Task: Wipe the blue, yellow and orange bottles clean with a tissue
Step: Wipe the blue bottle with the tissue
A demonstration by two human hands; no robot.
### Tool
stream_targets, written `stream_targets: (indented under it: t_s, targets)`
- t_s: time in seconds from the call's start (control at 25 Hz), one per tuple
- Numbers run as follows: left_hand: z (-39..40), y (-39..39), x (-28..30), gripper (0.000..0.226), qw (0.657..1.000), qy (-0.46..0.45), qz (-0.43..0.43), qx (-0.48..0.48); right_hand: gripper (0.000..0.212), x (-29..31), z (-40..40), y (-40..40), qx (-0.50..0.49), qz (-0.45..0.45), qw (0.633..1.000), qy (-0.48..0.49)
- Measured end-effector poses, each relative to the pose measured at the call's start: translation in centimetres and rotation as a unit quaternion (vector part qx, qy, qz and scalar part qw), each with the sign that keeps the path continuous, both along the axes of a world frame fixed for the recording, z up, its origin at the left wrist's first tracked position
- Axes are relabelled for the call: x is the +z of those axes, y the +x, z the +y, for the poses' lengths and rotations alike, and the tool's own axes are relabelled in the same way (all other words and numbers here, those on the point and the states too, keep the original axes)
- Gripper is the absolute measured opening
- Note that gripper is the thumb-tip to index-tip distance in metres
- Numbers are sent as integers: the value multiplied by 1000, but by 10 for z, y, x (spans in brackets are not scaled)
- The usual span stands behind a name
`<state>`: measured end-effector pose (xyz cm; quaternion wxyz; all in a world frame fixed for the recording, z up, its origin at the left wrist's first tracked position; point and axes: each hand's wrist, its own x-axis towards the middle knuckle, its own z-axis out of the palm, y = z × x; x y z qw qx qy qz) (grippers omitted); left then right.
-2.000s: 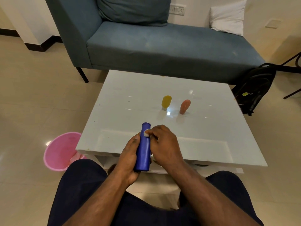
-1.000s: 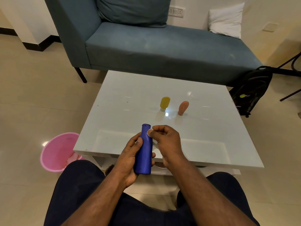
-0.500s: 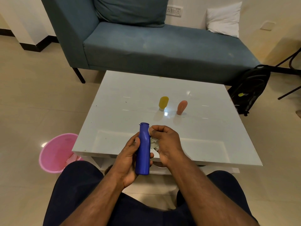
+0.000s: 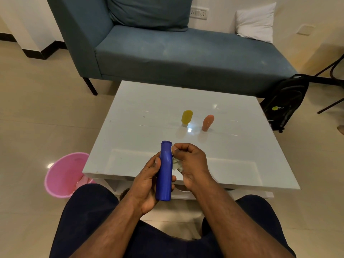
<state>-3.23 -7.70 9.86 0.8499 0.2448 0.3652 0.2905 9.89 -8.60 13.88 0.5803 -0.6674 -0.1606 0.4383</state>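
My left hand [image 4: 147, 185] grips the blue bottle [image 4: 164, 170] upright over the near edge of the white table [image 4: 141, 108]. My right hand [image 4: 191, 162] pinches a crumpled white tissue [image 4: 176, 163] against the bottle's right side, just below its cap. The yellow bottle [image 4: 186, 117] and the orange bottle [image 4: 207, 122] stand cap-down side by side near the middle of the table, the orange one to the right.
A pink bin [image 4: 65, 175] stands on the floor left of the table. Behind the table is a blue-grey sofa [image 4: 167, 47] with a white pillow [image 4: 256, 22]. A black backpack [image 4: 284, 101] leans at the right. My dark-trousered knees fill the bottom.
The bottle has been turned more upright in my left hand. My right hand with the tissue has shifted from the bottle's front to its right side near the cap.
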Motion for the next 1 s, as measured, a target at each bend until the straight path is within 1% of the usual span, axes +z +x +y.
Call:
stream_targets:
  t_s: [0.04,0.08,0.2,0.24,0.28,0.32,0.44,0.48,0.52,0.64,0.68,0.76,0.84,0.92,1.0]
  targets:
    - [0,0,0,46,1000,2,0,0,9,1,0,0,1,22,1000,0]
    - [0,0,1,46,1000,4,4,3,9,0,0,1,8,8,1000,3]
    - [1,1,0,47,1000,3,16,16,9,2,-4,-2,37,-111,993,26]
    - [1,2,0,47,1000,2,16,17,9,3,-5,-3,38,-131,990,29]
    - [0,1,0,47,1000,0,15,16,9,3,-5,-3,34,-132,990,29]
    - [0,1,0,46,1000,-3,11,13,9,2,-5,-2,25,-117,992,26]
    - [-1,0,2,46,1000,-11,-4,1,9,4,-2,-2,4,-24,1000,7]
    - [-1,0,1,46,1000,-12,-7,0,9,3,-2,-3,5,-10,1000,8]
    - [-1,0,0,47,1000,-14,-5,2,9,2,-3,-4,11,-25,1000,11]
    - [2,0,-3,49,1000,-24,-1,13,10,-1,-13,-11,53,-138,989,24]
    - [2,1,-3,49,1000,-27,-1,15,10,0,-16,-13,59,-164,984,29]
    - [1,1,-1,47,999,-30,3,13,11,4,-18,-13,60,-194,978,39]
    - [-1,3,1,45,999,-33,24,4,9,8,-15,-13,57,-203,977,43]
    - [-2,3,0,48,998,-44,46,-10,8,8,-10,-14,63,-224,971,46]
    - [0,2,-1,53,997,-62,28,-19,6,6,-11,-19,95,-282,954,48]
